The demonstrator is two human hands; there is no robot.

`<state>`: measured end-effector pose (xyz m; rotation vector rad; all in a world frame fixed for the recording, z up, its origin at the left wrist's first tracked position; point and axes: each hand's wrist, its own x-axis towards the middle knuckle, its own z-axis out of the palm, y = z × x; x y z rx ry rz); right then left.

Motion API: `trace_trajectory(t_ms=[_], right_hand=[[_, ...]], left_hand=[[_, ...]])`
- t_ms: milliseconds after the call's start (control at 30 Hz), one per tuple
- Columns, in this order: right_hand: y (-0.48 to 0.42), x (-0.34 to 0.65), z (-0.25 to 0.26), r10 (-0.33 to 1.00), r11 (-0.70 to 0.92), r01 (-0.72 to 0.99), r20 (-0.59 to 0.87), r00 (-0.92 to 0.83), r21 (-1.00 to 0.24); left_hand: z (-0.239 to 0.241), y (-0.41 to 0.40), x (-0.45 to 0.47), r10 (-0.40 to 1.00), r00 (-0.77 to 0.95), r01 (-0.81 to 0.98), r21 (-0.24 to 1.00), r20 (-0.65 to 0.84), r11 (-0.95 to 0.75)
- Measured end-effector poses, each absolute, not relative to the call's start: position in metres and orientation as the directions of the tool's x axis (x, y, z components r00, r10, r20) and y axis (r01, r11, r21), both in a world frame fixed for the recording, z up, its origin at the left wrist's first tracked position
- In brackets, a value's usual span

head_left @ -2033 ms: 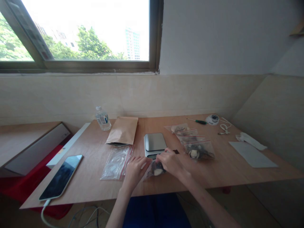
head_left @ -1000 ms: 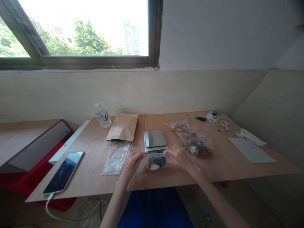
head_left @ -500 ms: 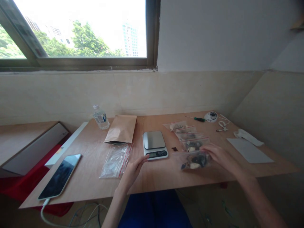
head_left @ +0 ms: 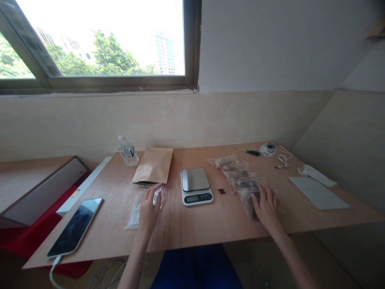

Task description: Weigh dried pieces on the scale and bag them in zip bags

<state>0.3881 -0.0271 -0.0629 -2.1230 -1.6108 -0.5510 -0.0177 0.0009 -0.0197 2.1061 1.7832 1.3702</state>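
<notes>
My left hand (head_left: 148, 209) lies flat, fingers spread, on a stack of empty clear zip bags (head_left: 136, 208) left of a small digital scale (head_left: 196, 186). My right hand (head_left: 266, 207) rests open, fingers out, on a filled zip bag (head_left: 252, 192) holding dark and pale bits. That bag is the nearest one in a row of filled zip bags (head_left: 233, 166) that runs away to the back. A brown paper envelope (head_left: 153, 165) lies behind the empty bags. A tiny dark piece (head_left: 221, 191) sits on the wood between the scale and the filled bags.
On the wooden table (head_left: 195, 224): a phone (head_left: 73, 226) on a cable at left, a water bottle (head_left: 127, 151), a green-handled screwdriver (head_left: 249, 152), a tape roll (head_left: 268, 149), a white cord (head_left: 282, 160), a grey sheet (head_left: 319, 193) with a crumpled tissue (head_left: 315, 175).
My right hand carried the filled bag from in front of the scale to the right and laid it at the near end of the row. My left hand moved left onto the empty bags.
</notes>
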Motion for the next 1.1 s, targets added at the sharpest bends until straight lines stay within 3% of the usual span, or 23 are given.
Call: trace_trajectory(t_ms=[100,233,300,467,700,900,1100], right_hand=[[-0.021,0.366,-0.048,0.772,-0.213,0.971,0.591,0.233,-0.105],[-0.008,0.326,-0.037,0.859,0.204,0.974,0.495,-0.132,-0.095],[0.0,0.311,-0.042,0.868,0.327,0.939,0.426,-0.254,-0.105],[0.018,0.307,-0.055,0.911,0.345,0.902,0.323,-0.256,-0.26],[0.055,0.28,-0.029,0.892,0.315,0.83,0.443,-0.092,-0.461],[0.08,0.239,-0.026,0.886,0.406,0.811,0.401,-0.235,-0.422],[0.045,0.207,0.002,0.798,0.54,0.672,0.562,-0.217,-0.507]], left_hand=[[-0.013,0.02,-0.04,0.793,-0.119,0.865,0.454,0.598,-0.212],[-0.007,0.043,-0.065,0.882,-0.108,0.94,0.337,0.459,-0.06],[-0.007,0.053,-0.074,0.907,-0.084,0.957,0.288,0.413,-0.042],[-0.008,0.075,-0.093,0.917,0.053,0.974,0.181,0.394,-0.134],[-0.013,0.091,-0.108,0.917,0.171,0.964,0.131,0.36,-0.231],[-0.017,0.099,-0.11,0.929,0.175,0.953,0.18,0.327,-0.243],[0.001,0.088,-0.092,0.843,0.222,0.934,0.141,0.49,-0.328]])
